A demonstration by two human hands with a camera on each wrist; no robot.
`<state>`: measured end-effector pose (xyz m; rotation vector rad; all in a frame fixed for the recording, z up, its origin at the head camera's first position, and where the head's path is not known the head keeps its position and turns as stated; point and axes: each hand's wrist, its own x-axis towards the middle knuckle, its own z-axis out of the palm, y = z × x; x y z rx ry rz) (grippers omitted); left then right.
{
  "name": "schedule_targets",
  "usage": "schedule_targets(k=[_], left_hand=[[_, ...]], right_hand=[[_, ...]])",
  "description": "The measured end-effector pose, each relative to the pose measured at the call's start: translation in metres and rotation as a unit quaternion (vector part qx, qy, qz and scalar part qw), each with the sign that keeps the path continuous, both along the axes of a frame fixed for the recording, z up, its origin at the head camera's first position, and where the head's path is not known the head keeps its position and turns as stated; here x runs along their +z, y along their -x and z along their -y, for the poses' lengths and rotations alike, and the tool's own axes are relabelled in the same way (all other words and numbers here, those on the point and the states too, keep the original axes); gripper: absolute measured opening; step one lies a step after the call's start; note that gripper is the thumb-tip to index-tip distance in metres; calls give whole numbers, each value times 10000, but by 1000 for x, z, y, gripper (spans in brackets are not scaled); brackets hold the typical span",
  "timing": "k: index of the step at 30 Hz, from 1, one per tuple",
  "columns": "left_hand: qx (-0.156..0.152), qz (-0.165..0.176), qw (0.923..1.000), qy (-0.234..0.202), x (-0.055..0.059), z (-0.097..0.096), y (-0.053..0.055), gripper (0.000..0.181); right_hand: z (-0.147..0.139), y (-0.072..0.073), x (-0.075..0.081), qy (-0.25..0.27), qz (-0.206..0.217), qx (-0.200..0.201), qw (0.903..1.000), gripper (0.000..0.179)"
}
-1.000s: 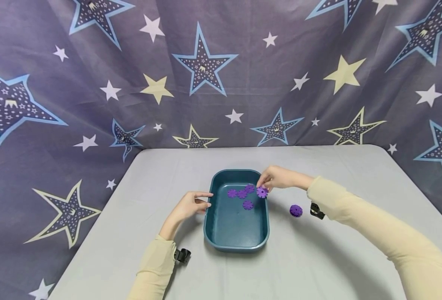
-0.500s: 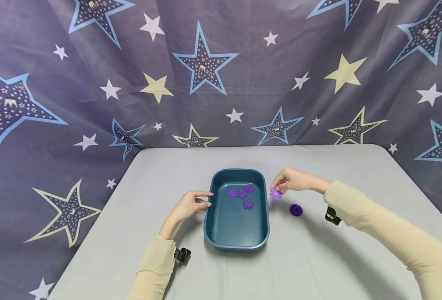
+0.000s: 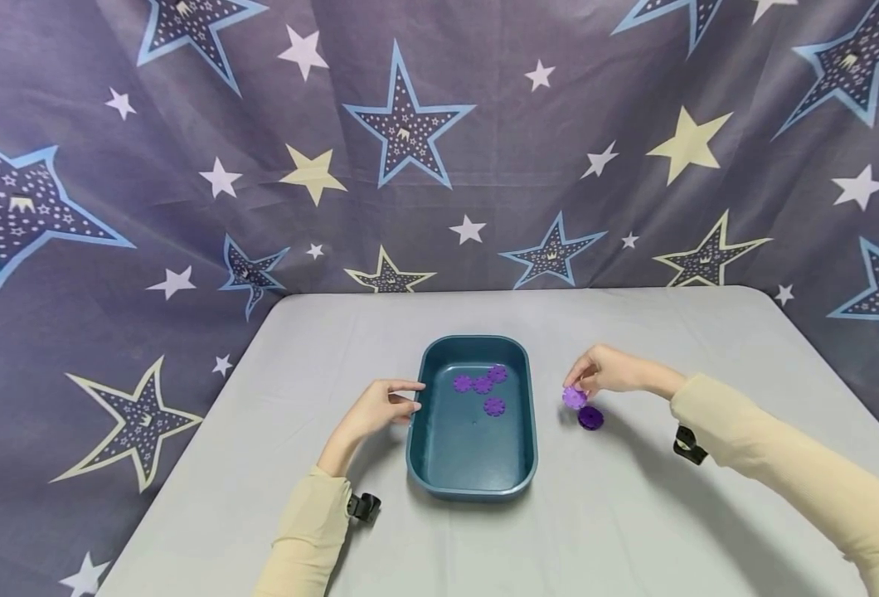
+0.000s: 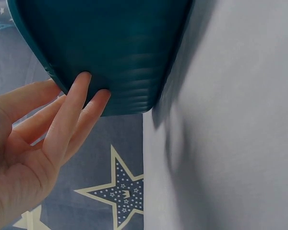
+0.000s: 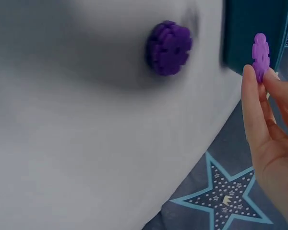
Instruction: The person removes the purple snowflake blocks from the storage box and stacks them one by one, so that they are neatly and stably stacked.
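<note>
My right hand (image 3: 605,369) pinches a purple notched plastic disc (image 3: 575,398) between fingertips and thumb, to the right of the tray. In the right wrist view this disc (image 5: 260,55) is edge-on, held upright. Just below it in the head view, a small stack of darker purple discs (image 3: 591,418) stands on the table. My left hand (image 3: 374,408) is at the left side of a deep teal tray (image 3: 472,491), fingers extended. In the left wrist view two fingertips touch the tray's outer wall (image 4: 129,62). Several purple discs (image 3: 482,385) lie flat inside the tray.
The tray stands near the middle of a table covered with a light grey cloth (image 3: 320,348). A dark curtain with stars (image 3: 439,207) hangs right behind the table's far edge. Black wrist cameras (image 3: 365,507) sit at both sleeves.
My right hand has moved from the tray's right rim rightward with the pinched disc, to just beside the stack. The left hand and the tray have stayed in place.
</note>
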<state>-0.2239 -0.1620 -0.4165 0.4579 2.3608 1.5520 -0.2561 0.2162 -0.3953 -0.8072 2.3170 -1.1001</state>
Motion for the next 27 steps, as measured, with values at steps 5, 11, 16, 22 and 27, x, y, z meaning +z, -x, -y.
schedule_targets(k=[5,11,16,22,27], left_hand=[[3,-3,10000,-25,0,0,0,35],[-10,-23,10000,-12,0,0,0,35],[-17,-57,10000,13,-1,0,1,36],[-38,-2,10000,-40,8,-3,-5,36],[11,-6,10000,-4,2,-1,-2,36]], right_hand=[[-8,-5,-7,30,198,-116,9997,17],[-15,-9,-14,57,288,-201,9994,17],[-18,-10,-19,23,207,-236,9995,16],[-20,-10,-24,52,235,-254,9994,16],[-20,-11,-26,15,195,-260,9995,16]])
